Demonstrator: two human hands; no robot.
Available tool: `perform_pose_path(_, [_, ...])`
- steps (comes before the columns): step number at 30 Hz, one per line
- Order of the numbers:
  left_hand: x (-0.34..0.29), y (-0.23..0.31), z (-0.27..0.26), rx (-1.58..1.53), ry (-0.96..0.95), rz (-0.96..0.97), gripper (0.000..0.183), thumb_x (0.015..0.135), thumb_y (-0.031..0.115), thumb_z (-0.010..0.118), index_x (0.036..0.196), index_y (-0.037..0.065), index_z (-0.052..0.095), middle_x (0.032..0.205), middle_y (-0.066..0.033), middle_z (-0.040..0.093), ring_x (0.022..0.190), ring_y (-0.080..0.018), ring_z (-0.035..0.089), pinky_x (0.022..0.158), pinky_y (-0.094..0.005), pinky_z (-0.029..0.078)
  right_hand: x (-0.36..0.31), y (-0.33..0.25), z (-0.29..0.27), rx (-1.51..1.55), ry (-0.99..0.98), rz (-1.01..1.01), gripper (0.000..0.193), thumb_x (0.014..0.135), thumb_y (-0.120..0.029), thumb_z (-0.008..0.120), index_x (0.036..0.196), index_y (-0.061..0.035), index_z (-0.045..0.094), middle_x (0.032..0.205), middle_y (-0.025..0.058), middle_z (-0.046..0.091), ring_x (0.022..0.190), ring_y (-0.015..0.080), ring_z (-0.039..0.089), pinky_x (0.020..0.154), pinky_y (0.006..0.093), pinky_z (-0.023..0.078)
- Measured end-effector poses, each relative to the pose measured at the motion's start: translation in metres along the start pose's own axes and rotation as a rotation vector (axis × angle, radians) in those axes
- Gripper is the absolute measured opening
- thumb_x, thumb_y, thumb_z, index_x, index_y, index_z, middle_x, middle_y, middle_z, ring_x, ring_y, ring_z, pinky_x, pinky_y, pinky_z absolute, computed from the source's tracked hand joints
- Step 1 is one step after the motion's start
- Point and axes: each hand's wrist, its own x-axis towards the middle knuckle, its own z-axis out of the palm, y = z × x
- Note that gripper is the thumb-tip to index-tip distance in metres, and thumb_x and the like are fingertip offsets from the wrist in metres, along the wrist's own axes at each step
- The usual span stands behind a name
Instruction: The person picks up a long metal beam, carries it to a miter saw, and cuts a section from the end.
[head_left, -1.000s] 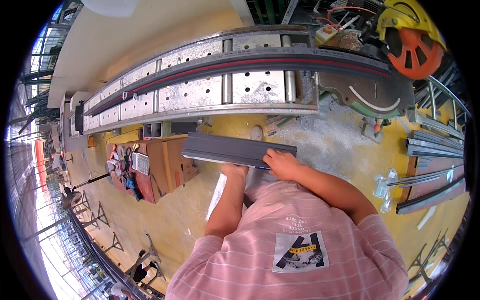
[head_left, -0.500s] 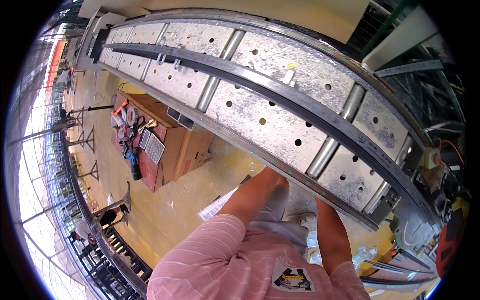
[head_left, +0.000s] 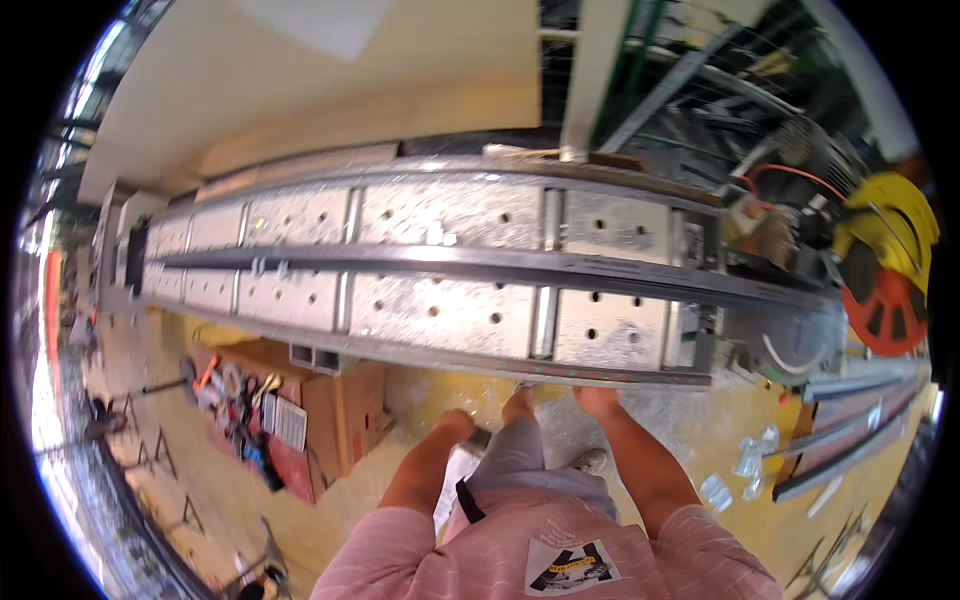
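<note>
Near the bench (head_left: 450, 335), the left hand (head_left: 453, 426) and right hand (head_left: 597, 400), whose grips I cannot tell, must mind the saw (head_left: 885, 300).

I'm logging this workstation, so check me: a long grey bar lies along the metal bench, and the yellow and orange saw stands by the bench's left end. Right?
Not quite: the head view shows the saw by the bench's right end. The long grey bar does lie along the metal bench.
</note>
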Motion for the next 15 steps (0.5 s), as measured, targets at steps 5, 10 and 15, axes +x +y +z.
perform_pose_path(5, [-0.004,0.001,0.0,-0.215,0.142,0.184,0.041,0.092,0.032,0.059,0.128,0.015,0.066,0.137,-0.0115,0.061,0.13,-0.0328,0.054,0.103,-0.0413,0.05,-0.123,0.044,-0.056,0.394,-0.017,0.139,0.056,0.101,-0.046,0.047,0.143,-0.0082,0.052,0.141,0.021,0.055,0.129,0.0378,0.054,0.109,0.044,0.043])
perform_pose_path(10, [-0.062,0.177,-0.056,-0.981,0.108,0.088,0.064,0.1,0.046,0.052,0.154,0.014,0.038,0.158,-0.0098,0.04,0.146,-0.029,0.036,0.106,-0.0545,0.043,-0.284,0.095,-0.087,0.618,0.584,0.197,0.062,0.103,-0.042,0.047,0.154,-0.0073,0.037,0.159,0.0198,0.035,0.147,0.0366,0.033,0.119,0.0417,0.03])
perform_pose_path(15, [-0.081,0.385,-0.007,-1.258,-0.183,0.335,0.074,0.102,0.06,0.041,0.157,0.01,0.032,0.162,-0.01,0.033,0.151,-0.0266,0.026,0.112,-0.058,0.035,-0.485,0.076,-0.15,0.676,1.115,0.1,0.06,0.105,-0.036,0.045,0.154,-0.0015,0.036,0.161,0.0227,0.03,0.15,0.0421,0.026,0.121,0.0463,0.023])
